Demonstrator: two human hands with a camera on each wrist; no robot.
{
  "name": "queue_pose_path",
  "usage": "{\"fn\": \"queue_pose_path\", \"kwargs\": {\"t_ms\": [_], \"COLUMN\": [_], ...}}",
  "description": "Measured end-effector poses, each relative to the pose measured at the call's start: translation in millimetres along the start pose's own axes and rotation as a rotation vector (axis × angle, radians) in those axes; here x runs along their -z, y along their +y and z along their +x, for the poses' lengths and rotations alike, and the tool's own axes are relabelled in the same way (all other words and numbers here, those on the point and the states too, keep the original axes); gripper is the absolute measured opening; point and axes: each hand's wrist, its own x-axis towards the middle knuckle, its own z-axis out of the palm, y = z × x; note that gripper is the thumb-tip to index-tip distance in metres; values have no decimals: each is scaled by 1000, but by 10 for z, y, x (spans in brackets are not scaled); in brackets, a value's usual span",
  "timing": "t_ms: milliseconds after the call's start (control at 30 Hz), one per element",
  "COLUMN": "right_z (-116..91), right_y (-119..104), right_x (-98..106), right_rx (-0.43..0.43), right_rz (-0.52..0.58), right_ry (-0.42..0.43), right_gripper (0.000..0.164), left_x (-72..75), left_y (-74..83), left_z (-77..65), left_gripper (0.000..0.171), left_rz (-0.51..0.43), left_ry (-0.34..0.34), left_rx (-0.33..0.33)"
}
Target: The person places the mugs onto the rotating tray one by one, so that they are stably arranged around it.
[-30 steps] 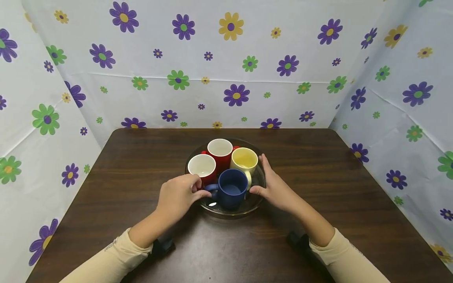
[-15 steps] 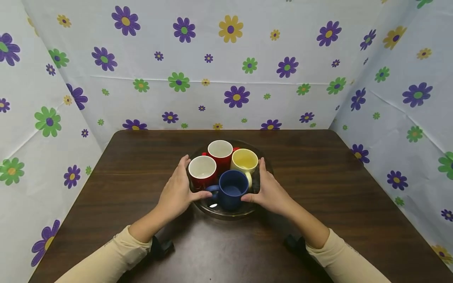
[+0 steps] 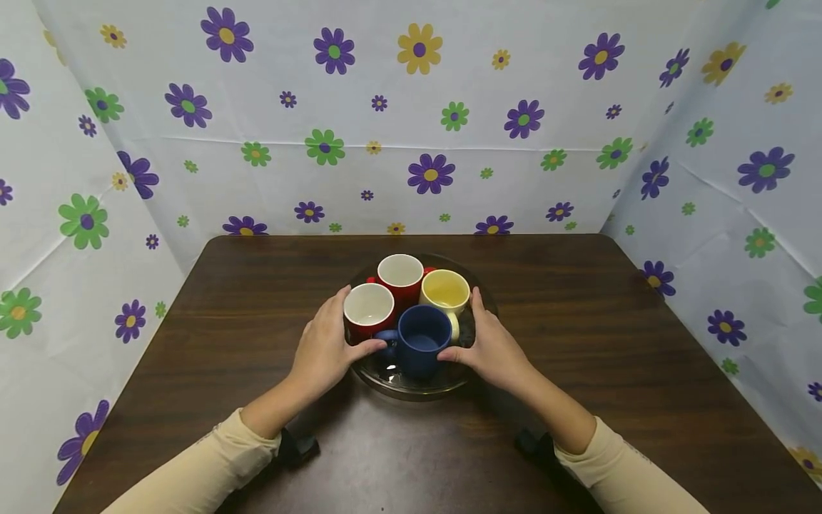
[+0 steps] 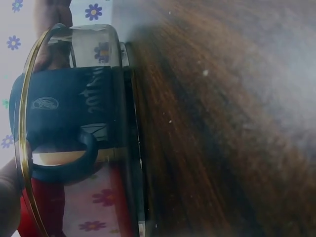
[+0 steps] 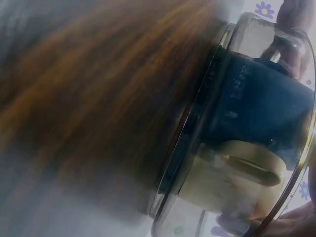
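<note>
Several mugs stand upright together in a round clear glass dish (image 3: 411,390) with a gold rim. A blue mug (image 3: 422,339) is nearest, its handle pointing left. Left of it stands a red mug with a white inside (image 3: 369,305), and another such red mug (image 3: 401,273) stands behind. A yellow mug (image 3: 444,289) is on the right. My left hand (image 3: 326,339) lies along the near red mug, fingers extended, thumb at the blue handle. My right hand (image 3: 491,341) lies beside the yellow mug, fingers extended, thumb at the blue mug's right side. Some fingers are hidden behind mugs.
The dish is on a dark brown wooden table (image 3: 276,285), toward its far side. White flower-patterned sheets (image 3: 359,107) surround the table at the back and sides. In the left wrist view the glass wall rises about as high as the blue mug (image 4: 64,108).
My left hand has left the blue mug's handle area and spread its fingers along the near red mug. My right thumb has shifted slightly left to the blue mug. The mugs stay nearly in place.
</note>
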Motion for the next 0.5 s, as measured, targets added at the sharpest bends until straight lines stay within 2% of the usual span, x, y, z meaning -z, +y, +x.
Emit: {"fn": "queue_pose_path", "kwargs": {"t_ms": [167,300,400,500], "right_z": [-3,-6,-7,15], "right_y": [2,13,49,113], "right_x": [-3,17,60,154], "right_rx": [-4,15,53,103], "right_rz": [-19,7,43,57], "right_ry": [-11,-43,-50,-8], "right_gripper": [132,130,122,112], "left_x": [5,46,125,244], "left_y": [5,12,24,31], "left_z": [-12,0,33,113], "left_gripper": [111,114,113,103], "left_rz": [13,34,46,70], "left_ry": [-6,-44,-86,-112], "left_rx": [-7,-8,1,17]}}
